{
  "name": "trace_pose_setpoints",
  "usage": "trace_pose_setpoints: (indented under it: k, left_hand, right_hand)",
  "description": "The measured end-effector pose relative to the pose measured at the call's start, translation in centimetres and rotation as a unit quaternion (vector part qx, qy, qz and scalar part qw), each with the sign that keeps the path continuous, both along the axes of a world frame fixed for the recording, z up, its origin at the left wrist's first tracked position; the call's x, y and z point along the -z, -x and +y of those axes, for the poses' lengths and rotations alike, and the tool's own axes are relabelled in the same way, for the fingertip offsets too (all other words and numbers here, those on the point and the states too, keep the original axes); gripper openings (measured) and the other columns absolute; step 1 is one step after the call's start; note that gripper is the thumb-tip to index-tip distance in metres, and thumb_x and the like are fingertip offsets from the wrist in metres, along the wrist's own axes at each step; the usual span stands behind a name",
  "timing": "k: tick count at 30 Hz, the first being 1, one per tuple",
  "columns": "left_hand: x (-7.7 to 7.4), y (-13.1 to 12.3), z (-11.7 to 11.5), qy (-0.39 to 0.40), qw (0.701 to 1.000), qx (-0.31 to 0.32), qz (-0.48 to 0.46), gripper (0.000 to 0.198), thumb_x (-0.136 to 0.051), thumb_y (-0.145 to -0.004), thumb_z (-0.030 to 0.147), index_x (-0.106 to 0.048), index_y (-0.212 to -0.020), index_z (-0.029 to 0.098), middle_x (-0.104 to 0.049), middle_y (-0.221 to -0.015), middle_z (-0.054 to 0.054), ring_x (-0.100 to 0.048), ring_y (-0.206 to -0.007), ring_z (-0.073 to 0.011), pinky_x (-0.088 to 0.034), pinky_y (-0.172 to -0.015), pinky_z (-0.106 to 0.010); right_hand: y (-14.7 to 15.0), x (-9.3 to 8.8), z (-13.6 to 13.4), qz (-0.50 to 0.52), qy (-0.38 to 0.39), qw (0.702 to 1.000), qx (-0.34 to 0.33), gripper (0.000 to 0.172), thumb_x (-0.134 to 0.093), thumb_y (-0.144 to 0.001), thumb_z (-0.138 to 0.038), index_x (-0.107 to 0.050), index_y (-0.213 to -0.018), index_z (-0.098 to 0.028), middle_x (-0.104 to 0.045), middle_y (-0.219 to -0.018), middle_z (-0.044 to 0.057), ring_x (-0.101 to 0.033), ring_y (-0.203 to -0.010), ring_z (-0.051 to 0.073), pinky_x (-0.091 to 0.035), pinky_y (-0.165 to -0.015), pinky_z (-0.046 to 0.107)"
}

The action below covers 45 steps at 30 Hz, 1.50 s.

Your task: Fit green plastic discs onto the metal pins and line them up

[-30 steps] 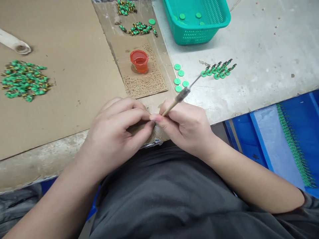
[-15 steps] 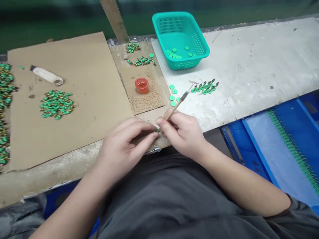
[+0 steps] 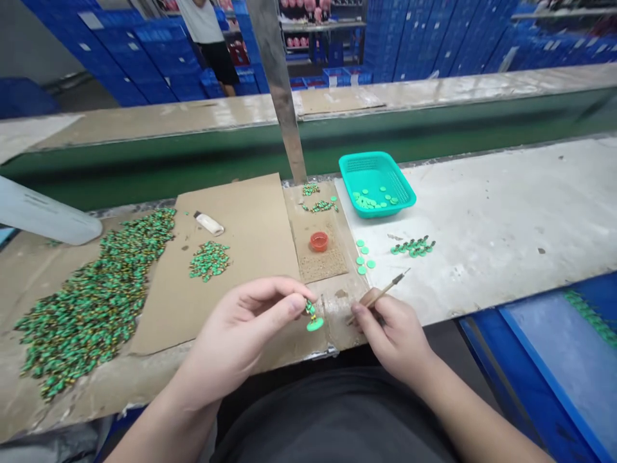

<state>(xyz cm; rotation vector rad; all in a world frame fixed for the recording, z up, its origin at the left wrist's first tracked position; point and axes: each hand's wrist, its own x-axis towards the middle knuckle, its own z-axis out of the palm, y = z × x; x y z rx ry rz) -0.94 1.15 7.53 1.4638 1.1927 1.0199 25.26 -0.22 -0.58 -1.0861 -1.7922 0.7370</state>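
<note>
Between the thumb and fingers of my left hand [image 3: 258, 321] is a small green figurine [image 3: 311, 311] with a round green base [image 3: 315, 324] at its lower end. My right hand [image 3: 393, 325] is closed around a thin paintbrush [image 3: 384, 290], its tip pointing up and to the right. Beyond the hands, a small red cup [image 3: 319, 242] stands on a speckled piece of cardboard [image 3: 322, 267]. Several loose green discs [image 3: 361, 261] lie to its right, and farther right several figurines on bases [image 3: 413, 246] stand in a group.
A teal basket [image 3: 409, 198] holds green discs. At left spreads a large heap of figurines [image 3: 96, 308]; a smaller pile [image 3: 209, 261] and a whitish tube [image 3: 209, 223] lie on cardboard [image 3: 250, 251]. A metal post [image 3: 284, 96] rises behind. A person [image 3: 205, 29] stands across the room.
The view has tilted up, showing the far room. My hands have moved apart; the left now holds the figurine with its base in sight, while the right keeps the paintbrush.
</note>
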Motion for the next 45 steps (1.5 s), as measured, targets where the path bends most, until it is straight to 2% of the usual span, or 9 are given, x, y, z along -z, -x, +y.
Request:
trace_pose_setpoints:
  k: [9, 13, 17, 20, 24, 33, 38, 40, 45]
  left_hand:
    - [-0.6, -0.6, 0.9, -0.009, 0.999, -0.015, 0.05, 0.047, -0.097, -0.089, 0.075, -0.094, -0.085, 0.029, -0.09, -0.083, -0.007, -0.087, -0.075, -0.0244, -0.073, -0.069, -0.028]
    - [0.1, -2.8, 5.0, -0.088, 0.982, 0.046, 0.16, 0.047, -0.087, -0.093, 0.08, -0.096, -0.091, 0.033, -0.094, -0.092, -0.002, -0.089, -0.078, -0.0251, -0.07, -0.067, -0.026]
    - [1.4, -8.2, 10.2, -0.235, 0.931, 0.153, 0.234, 0.041, -0.072, -0.11, 0.067, -0.096, -0.103, 0.034, -0.093, -0.098, -0.001, -0.086, -0.084, -0.0215, -0.068, -0.077, -0.029]
    - [2.8, -12.2, 13.3, -0.287, 0.908, 0.176, 0.251, 0.039, -0.071, -0.11, 0.062, -0.095, -0.101, 0.033, -0.087, -0.103, -0.005, -0.081, -0.098, -0.0232, -0.066, -0.093, -0.035]
    - [4.6, -14.6, 15.5, -0.323, 0.883, 0.19, 0.281, 0.034, -0.071, -0.113, 0.054, -0.095, -0.104, 0.032, -0.075, -0.103, -0.006, -0.073, -0.103, -0.0253, -0.061, -0.096, -0.04]
    - [5.7, -15.3, 15.7, -0.317, 0.877, 0.173, 0.317, 0.035, -0.069, -0.113, 0.055, -0.097, -0.109, 0.034, -0.074, -0.101, -0.006, -0.073, -0.102, -0.0258, -0.061, -0.097, -0.041]
    - [2.9, -11.7, 14.7, -0.262, 0.892, 0.111, 0.352, 0.049, -0.054, -0.119, 0.061, -0.093, -0.131, 0.033, -0.087, -0.116, -0.006, -0.079, -0.102, -0.0249, -0.064, -0.09, -0.037]
    - [1.9, -9.7, 14.1, -0.229, 0.89, 0.104, 0.382, 0.047, -0.058, -0.115, 0.061, -0.093, -0.125, 0.033, -0.089, -0.114, -0.006, -0.079, -0.092, -0.0245, -0.062, -0.079, -0.036]
    - [3.2, -8.6, 12.5, -0.18, 0.866, 0.158, 0.44, 0.033, -0.068, -0.103, 0.053, -0.093, -0.109, 0.033, -0.088, -0.116, -0.007, -0.082, -0.098, -0.0275, -0.065, -0.085, -0.038]
  right_hand:
    - [0.3, 0.4, 0.0, 0.039, -0.031, 0.999, -0.022, 0.032, -0.063, -0.121, -0.027, -0.068, -0.09, -0.026, -0.079, -0.082, 0.003, -0.077, -0.072, 0.019, -0.061, -0.071, 0.029]
    - [-1.4, 0.8, -0.9, 0.065, -0.044, 0.997, -0.002, 0.036, -0.069, -0.12, -0.035, -0.065, -0.085, -0.026, -0.075, -0.08, 0.002, -0.074, -0.072, 0.019, -0.06, -0.072, 0.029]
    - [-3.8, 0.9, -2.8, 0.057, -0.024, 0.996, 0.063, 0.038, -0.068, -0.121, -0.037, -0.063, -0.084, -0.027, -0.073, -0.079, 0.002, -0.072, -0.071, 0.018, -0.058, -0.073, 0.029]
    - [-5.2, 0.9, -4.1, 0.06, -0.012, 0.993, 0.097, 0.035, -0.067, -0.121, -0.033, -0.064, -0.086, -0.026, -0.075, -0.081, 0.002, -0.074, -0.074, 0.018, -0.058, -0.075, 0.028]
    - [-6.5, 0.9, -4.8, 0.077, -0.019, 0.99, 0.121, 0.034, -0.068, -0.12, -0.031, -0.066, -0.087, -0.025, -0.077, -0.083, 0.002, -0.075, -0.075, 0.018, -0.058, -0.076, 0.028]
    - [-7.8, 0.6, -4.6, 0.082, 0.007, 0.988, 0.127, 0.034, -0.067, -0.121, -0.03, -0.072, -0.088, -0.025, -0.079, -0.083, 0.003, -0.077, -0.076, 0.019, -0.059, -0.077, 0.029]
    - [-8.6, -0.1, -4.7, 0.103, 0.055, 0.983, 0.144, 0.031, -0.059, -0.124, -0.033, -0.073, -0.097, -0.025, -0.081, -0.09, 0.004, -0.079, -0.083, 0.019, -0.063, -0.083, 0.031]
    - [-8.9, -0.4, -4.8, 0.139, 0.1, 0.973, 0.153, 0.033, -0.053, -0.127, -0.037, -0.075, -0.107, -0.024, -0.081, -0.094, 0.005, -0.079, -0.083, 0.019, -0.064, -0.081, 0.032]
    - [-9.2, -1.5, -4.7, 0.15, 0.17, 0.956, 0.187, 0.041, -0.05, -0.129, -0.049, -0.082, -0.132, -0.023, -0.062, -0.078, -0.003, -0.06, -0.07, 0.018, -0.05, -0.068, 0.033]
